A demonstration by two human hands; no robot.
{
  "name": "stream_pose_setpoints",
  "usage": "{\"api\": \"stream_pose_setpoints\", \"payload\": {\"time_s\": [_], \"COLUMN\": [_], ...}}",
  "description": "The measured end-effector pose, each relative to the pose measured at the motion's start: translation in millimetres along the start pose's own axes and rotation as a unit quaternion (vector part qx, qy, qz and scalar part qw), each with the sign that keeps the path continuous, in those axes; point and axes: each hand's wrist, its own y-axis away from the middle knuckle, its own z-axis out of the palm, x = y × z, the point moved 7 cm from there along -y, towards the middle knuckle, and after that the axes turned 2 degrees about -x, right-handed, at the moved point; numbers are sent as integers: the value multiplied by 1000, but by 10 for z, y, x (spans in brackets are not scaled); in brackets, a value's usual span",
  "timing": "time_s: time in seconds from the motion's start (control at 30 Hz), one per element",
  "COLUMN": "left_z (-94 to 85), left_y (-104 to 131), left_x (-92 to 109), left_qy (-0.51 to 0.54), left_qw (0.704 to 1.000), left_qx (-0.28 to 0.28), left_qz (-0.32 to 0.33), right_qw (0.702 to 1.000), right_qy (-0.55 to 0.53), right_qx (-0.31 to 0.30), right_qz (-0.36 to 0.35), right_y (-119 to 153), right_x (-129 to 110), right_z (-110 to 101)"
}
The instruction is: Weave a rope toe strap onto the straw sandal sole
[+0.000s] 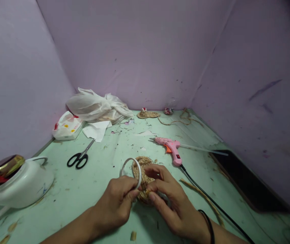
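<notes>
My left hand [120, 201] pinches a thin white ring [139, 171] at its lower side, thumb against curled fingers. The ring stands up from the grip. Close by on the right, my right hand [169, 200] has its thumb and index finger nearly together by the tan fibre; what lies between their tips is too small to tell. Beneath and just beyond both hands is a coiled straw-rope piece shaped like a small sole [141, 162], partly covered by the fingers. A black band circles the right wrist.
A pink glue gun [165, 142] with a glue stick lies right, its cord running forward. Near it are a dark phone-like slab [246, 183] and a rope length [203, 193]. Scissors [80, 159], a white pot [25, 186], a tissue pack [68, 128] and a plastic bag [96, 105] stand left.
</notes>
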Motion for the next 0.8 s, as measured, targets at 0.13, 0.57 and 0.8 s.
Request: {"api": "stream_pose_setpoints", "payload": {"time_s": [0.13,0.57,0.8], "left_z": [13,26,28], "left_y": [-2,16,10], "left_x": [-22,22,63], "left_qy": [15,-15,-28], "left_qw": [1000,999,998], "left_qx": [-11,-45,-61], "left_qz": [-7,-24,-9], "right_qw": [999,999,998], "right_qy": [-16,37,31], "right_qx": [-34,25,55], "right_qz": [2,-10,15], "right_y": [6,11,4], "right_x": [-3,9,73], "right_z": [63,6,-27]}}
